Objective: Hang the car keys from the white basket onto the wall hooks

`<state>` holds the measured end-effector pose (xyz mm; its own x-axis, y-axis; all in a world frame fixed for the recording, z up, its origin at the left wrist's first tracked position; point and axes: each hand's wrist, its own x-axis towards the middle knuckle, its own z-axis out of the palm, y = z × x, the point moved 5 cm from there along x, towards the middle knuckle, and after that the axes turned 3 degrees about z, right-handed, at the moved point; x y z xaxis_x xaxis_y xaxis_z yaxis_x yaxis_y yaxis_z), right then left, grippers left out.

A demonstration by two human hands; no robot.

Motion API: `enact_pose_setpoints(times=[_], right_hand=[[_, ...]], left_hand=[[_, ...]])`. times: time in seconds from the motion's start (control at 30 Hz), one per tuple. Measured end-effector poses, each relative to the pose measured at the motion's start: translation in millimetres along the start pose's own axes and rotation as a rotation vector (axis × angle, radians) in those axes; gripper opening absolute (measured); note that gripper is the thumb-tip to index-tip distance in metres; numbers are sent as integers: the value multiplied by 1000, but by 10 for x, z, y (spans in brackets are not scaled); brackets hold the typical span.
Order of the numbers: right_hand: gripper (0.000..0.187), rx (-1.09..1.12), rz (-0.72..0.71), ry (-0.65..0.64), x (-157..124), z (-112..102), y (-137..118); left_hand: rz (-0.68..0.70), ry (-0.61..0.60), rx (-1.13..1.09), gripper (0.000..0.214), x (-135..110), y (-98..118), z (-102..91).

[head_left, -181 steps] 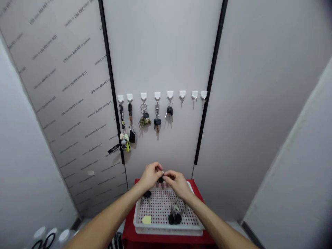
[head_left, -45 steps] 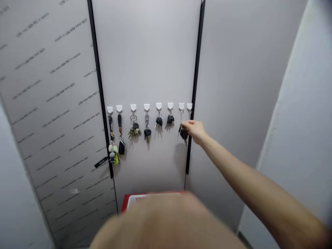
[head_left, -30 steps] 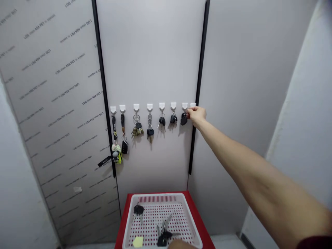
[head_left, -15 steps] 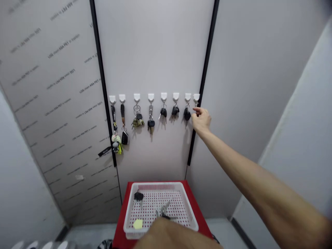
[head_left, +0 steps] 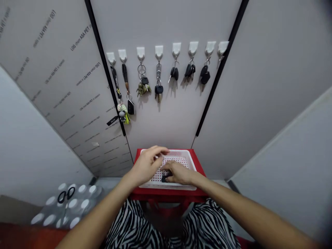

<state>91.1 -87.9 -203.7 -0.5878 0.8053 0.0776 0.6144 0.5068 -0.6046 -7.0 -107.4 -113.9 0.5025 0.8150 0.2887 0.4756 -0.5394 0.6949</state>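
Observation:
My right hand (head_left: 178, 172) is down in the white plastic basket (head_left: 192, 162), fingers curled round a black-headed key (head_left: 166, 177). Most of that key is covered by the fingers. Over the basket's left side is my left hand (head_left: 147, 164), its thumb and index finger apart; the palm side is hidden. Key sets hang from a row of white hooks on the wall, among them a black key set (head_left: 204, 75) on the second hook from the right. On the rightmost hook (head_left: 223, 47) only a small metal piece shows.
The basket stands on a red stool (head_left: 199, 166) before my zebra-striped trousers (head_left: 135, 224). At lower left are white-capped bottles (head_left: 73, 203) with black-handled scissors (head_left: 66, 194) on top. A key with a long strap (head_left: 125, 74) hangs at the left.
My right hand has come down from the rightmost hook into the basket and onto a key. My left hand has moved to the basket's left side. The view has tilted down.

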Motion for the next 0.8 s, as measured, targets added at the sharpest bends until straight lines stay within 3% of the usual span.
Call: enact_pose_setpoints(times=[0.07, 0.13, 0.23, 0.37, 0.47, 0.57, 0.67, 0.8], right_hand=[[20, -32, 19, -65, 10, 77, 56], [14, 35, 105, -34, 26, 77, 149], [11, 269, 311, 64, 27, 32, 322], [13, 670, 431, 154, 23, -46, 394], [14, 813, 372, 197, 45, -157, 316], [14, 858, 324, 228, 60, -278, 252], [13, 808, 313, 305, 60, -432, 249], [13, 734, 313, 389, 52, -675, 249]], left_hand=[[-167, -135, 117, 26, 24, -378, 166], [-273, -281, 159, 28, -4, -690, 358], [-351, -344, 89, 31, -39, -916, 565], [-419, -217, -202, 39, 44, -910, 668], [-452, -114, -539, 47, 156, -838, 675], [-422, -109, -740, 41, 255, -735, 642], [-376, -112, -744, 35, 331, -648, 561], [-345, -58, -557, 21, 460, -576, 422]])
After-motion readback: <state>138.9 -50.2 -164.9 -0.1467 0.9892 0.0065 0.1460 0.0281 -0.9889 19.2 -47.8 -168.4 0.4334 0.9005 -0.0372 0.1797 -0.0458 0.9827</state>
